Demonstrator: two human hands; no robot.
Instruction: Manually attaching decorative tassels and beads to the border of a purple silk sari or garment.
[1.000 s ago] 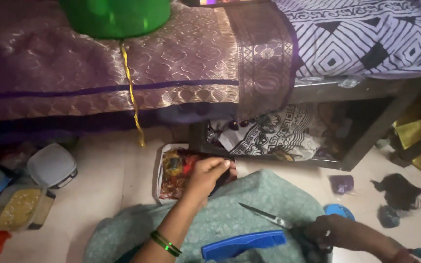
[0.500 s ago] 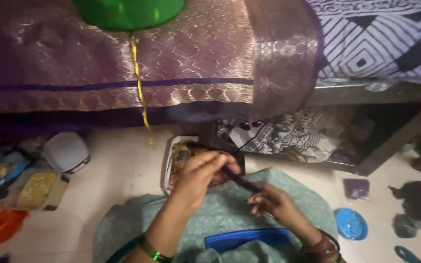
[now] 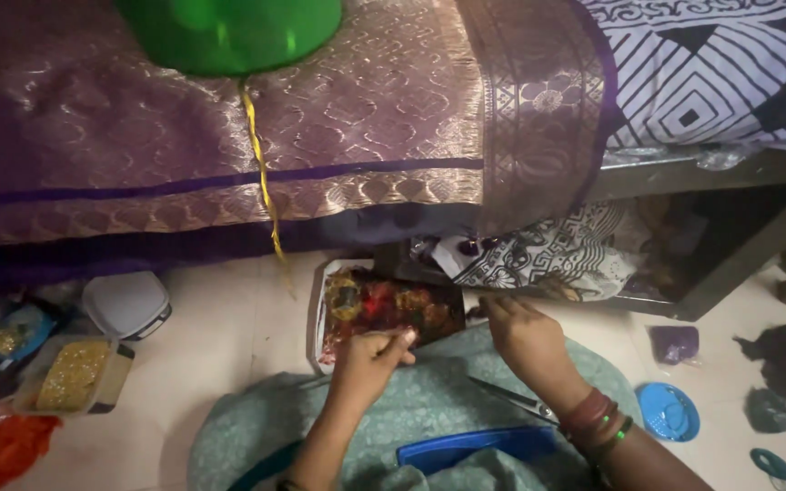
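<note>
On lap: left hand [image 3: 367, 359] pinches something tiny at tray [image 3: 320, 305] edge; right hand [image 3: 525, 335] loosely curled, empty, near scissors [image 3: 513, 397].

Clear box of gold beads [image 3: 73, 375] on floor at left, white lidded container [image 3: 126, 305] just behind it

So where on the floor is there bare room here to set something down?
The widest free patch is the pale floor between the white lidded box and the tray of colourful bits. A smaller strip lies between the purple pouch and the blue round lid. The left edge is crowded, as is the lap near the scissors.
</note>
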